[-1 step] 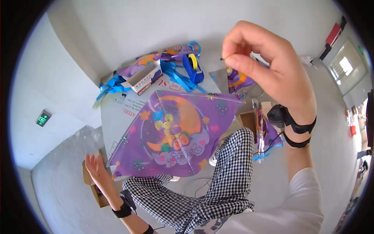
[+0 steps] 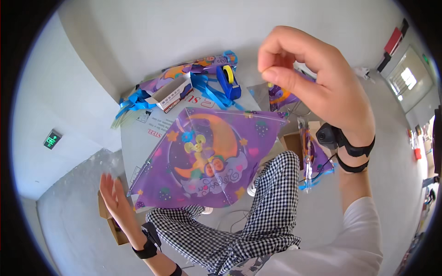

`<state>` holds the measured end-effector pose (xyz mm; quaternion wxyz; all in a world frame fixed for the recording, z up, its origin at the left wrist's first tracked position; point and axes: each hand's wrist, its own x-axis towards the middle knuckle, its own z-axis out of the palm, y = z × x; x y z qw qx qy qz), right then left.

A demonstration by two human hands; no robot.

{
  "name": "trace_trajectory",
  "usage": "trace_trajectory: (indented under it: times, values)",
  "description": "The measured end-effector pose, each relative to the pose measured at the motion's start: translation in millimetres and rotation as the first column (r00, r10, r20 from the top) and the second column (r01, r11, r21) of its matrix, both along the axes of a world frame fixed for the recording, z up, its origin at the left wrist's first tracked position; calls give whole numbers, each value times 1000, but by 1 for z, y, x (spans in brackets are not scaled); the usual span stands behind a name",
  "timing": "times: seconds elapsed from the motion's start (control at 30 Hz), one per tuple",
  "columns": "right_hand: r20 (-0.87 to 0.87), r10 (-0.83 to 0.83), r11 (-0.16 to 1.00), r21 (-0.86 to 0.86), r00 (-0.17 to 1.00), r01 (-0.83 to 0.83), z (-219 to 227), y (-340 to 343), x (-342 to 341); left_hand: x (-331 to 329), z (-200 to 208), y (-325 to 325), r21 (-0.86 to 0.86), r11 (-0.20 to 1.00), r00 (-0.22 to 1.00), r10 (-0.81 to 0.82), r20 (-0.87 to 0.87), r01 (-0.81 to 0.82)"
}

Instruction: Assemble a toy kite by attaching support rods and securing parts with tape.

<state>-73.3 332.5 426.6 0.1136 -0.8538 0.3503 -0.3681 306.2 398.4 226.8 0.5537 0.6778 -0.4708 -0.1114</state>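
Observation:
A purple diamond-shaped kite (image 2: 251, 152), printed with an orange moon and a yellow cartoon animal, lies face up over a white board (image 2: 138, 133) and above my knees. Thin rods run along its edges and down its middle. My right hand (image 2: 304, 69) is raised beyond the kite's right side, with thumb and forefinger pinched together. Whatever sits in that pinch is hidden or too small to make out. My left hand (image 2: 115, 198) is open beside the kite's left corner, fingers stretched out, with nothing in it.
On the board's far part are a small white box (image 2: 172, 94), a blue tape dispenser (image 2: 229, 83), blue ribbon (image 2: 133, 103) and a purple kite bundle (image 2: 179, 69). More kite pieces (image 2: 315, 156) lie at right. An open cardboard box (image 2: 117, 230) stands below my left hand.
My right hand has shifted slightly left, and the small dark tip at its fingertips no longer shows. My left hand has risen a little. The kite has hardly moved.

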Motion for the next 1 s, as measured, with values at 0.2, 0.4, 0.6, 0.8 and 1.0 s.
trace_trajectory:
  times: [0.2, 0.4, 0.6, 0.8, 1.0]
  values:
    - [-213, 97, 984, -128, 972, -126, 41, 49, 30, -124, 153, 22, -150, 708, 709, -703, -56, 690]
    - [-301, 101, 993, -28, 948, -115, 56, 71, 38, -164, 169, 18, -358, 565, 420, -811, -408, 743]
    - [-155, 150, 988, -16, 977, -154, 36, 67, 24, -171, 159, 24, -333, 611, 508, -787, -350, 718]
    - [-11, 159, 985, -71, 987, -159, 12, 94, 22, -174, 151, 48, -406, 679, 631, -728, -269, 611]
    - [154, 626, 778, -58, 764, -626, 2, 147, 21, -142, 146, 121, -575, 419, 659, -688, 304, 703]
